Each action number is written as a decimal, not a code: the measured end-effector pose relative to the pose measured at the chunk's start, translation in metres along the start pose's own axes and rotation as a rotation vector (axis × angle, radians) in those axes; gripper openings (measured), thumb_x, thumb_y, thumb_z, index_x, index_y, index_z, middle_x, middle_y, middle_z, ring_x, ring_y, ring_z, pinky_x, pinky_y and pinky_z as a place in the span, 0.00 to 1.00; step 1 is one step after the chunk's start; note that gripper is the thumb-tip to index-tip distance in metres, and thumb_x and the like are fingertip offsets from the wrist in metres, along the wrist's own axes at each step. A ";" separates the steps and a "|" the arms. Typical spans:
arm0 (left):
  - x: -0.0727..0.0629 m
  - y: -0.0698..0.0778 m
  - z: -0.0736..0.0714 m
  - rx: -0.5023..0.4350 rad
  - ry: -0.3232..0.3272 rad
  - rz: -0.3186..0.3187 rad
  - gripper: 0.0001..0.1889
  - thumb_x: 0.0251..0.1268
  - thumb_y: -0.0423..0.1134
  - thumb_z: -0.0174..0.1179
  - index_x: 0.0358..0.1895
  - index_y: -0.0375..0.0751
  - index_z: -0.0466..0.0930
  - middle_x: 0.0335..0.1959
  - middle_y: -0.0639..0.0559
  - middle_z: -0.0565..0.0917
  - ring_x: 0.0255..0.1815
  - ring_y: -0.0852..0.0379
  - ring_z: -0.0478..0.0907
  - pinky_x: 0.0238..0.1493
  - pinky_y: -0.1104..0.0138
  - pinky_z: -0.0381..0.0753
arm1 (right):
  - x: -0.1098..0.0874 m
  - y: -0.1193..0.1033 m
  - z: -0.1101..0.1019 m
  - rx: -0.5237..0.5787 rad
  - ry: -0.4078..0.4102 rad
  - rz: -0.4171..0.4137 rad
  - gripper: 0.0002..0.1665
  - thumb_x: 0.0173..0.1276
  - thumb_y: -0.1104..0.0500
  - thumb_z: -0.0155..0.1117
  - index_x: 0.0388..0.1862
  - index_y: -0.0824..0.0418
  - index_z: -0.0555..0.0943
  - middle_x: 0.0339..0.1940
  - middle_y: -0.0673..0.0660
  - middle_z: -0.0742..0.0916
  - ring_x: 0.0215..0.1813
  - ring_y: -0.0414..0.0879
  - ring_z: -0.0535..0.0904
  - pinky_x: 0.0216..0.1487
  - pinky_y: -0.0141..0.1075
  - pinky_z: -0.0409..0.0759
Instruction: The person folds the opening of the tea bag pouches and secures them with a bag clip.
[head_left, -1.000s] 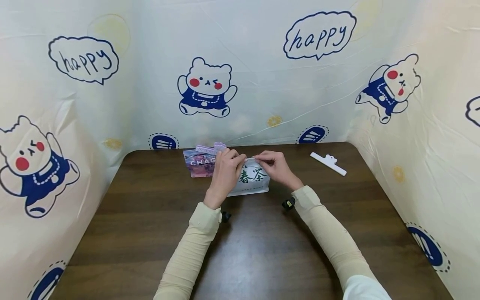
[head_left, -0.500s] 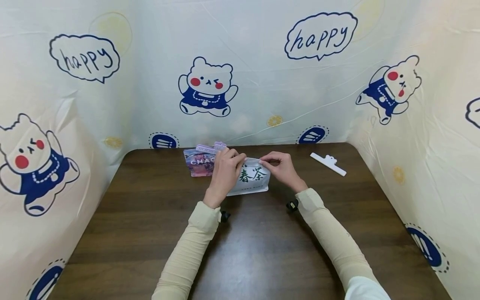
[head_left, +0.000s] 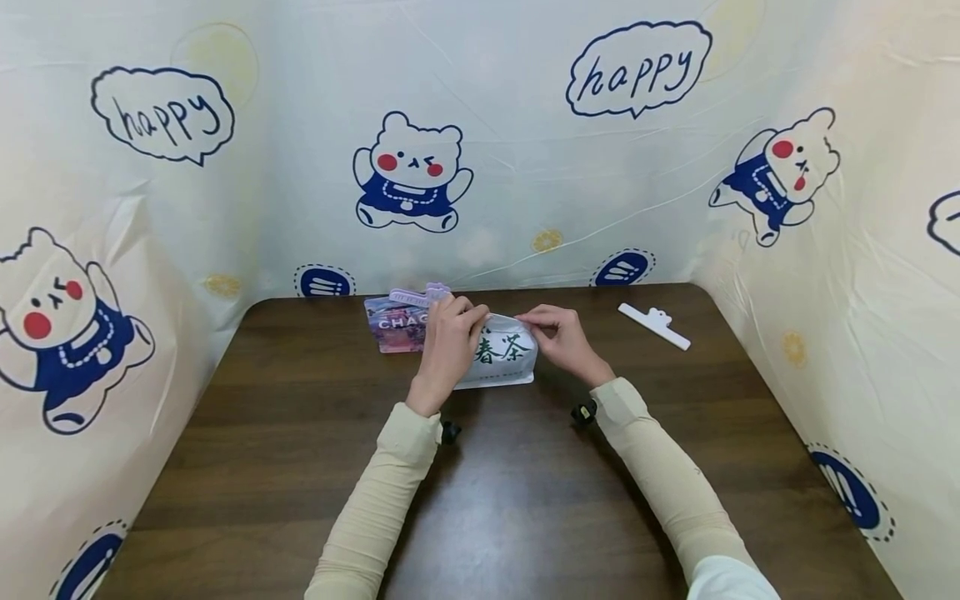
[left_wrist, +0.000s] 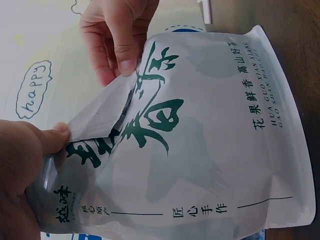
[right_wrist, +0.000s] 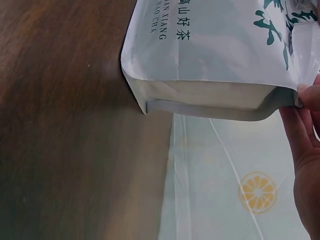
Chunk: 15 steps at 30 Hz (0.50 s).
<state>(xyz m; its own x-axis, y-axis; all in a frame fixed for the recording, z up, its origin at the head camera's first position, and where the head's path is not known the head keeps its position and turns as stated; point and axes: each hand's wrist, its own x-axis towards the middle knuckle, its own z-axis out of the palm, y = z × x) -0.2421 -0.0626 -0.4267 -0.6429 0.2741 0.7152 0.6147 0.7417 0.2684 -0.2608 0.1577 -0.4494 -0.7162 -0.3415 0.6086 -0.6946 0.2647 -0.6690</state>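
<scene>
A white tea pouch [head_left: 501,368] with green Chinese characters stands on the table at the back middle. Its top is partly folded down in a flap [left_wrist: 100,114], as the left wrist view shows. My left hand [head_left: 446,343] grips the pouch's upper left, with the thumb [left_wrist: 57,135] beside the fold. At the upper right corner, my right hand [head_left: 562,337] pinches the top edge between thumb and fingers. In the right wrist view, the pouch's side gusset [right_wrist: 210,97] faces the camera. My left hand hides part of the pouch's front in the head view.
Behind my left hand lies a pink and blue pouch [head_left: 397,327], with a lilac sealing clip [head_left: 412,297] along its top. A white sealing clip [head_left: 654,326] rests at the back right of the brown table [head_left: 300,467]. A printed curtain [head_left: 510,150] closes off the back and sides.
My right hand has slid a little to the right along the pouch's top edge, out to its corner. My left hand has stayed in place.
</scene>
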 end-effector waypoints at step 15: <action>0.001 0.000 0.000 -0.002 0.005 -0.006 0.07 0.71 0.37 0.65 0.41 0.39 0.91 0.28 0.49 0.79 0.31 0.50 0.68 0.38 0.58 0.63 | -0.001 -0.001 -0.005 0.006 -0.047 0.016 0.17 0.64 0.83 0.58 0.46 0.74 0.87 0.40 0.68 0.89 0.42 0.60 0.85 0.44 0.40 0.85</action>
<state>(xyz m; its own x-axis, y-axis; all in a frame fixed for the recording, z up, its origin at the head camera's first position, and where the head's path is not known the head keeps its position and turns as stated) -0.2424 -0.0623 -0.4263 -0.6442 0.2663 0.7170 0.6116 0.7423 0.2738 -0.2596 0.1620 -0.4475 -0.7233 -0.3791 0.5771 -0.6825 0.2654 -0.6810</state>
